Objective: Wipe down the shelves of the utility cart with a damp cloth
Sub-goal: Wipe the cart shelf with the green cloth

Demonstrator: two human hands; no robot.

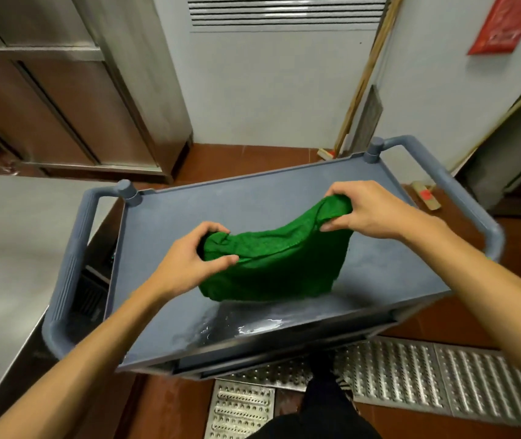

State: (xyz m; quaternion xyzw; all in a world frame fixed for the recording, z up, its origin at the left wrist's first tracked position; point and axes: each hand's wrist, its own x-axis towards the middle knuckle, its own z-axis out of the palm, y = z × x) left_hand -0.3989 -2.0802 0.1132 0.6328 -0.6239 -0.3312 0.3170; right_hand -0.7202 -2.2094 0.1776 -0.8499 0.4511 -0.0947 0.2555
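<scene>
left hand (pixel 189 258) pinching one end of green cloth (pixel 272 261), right hand (pixel 370 210) pinching other end, cloth stretched between, sagging onto top shelf (pixel 253 201) of cart (pixel 72 258). wet streak (pixel 246 324) near front edge. we judge: regrouping cloth. fold it flat, clean face down, then press and sweep in overlapping strokes toward rim, corners too.

Both bare forearms extended, left hand (pixel 189 258) and right hand (pixel 367 210) each in a pinching grip
</scene>
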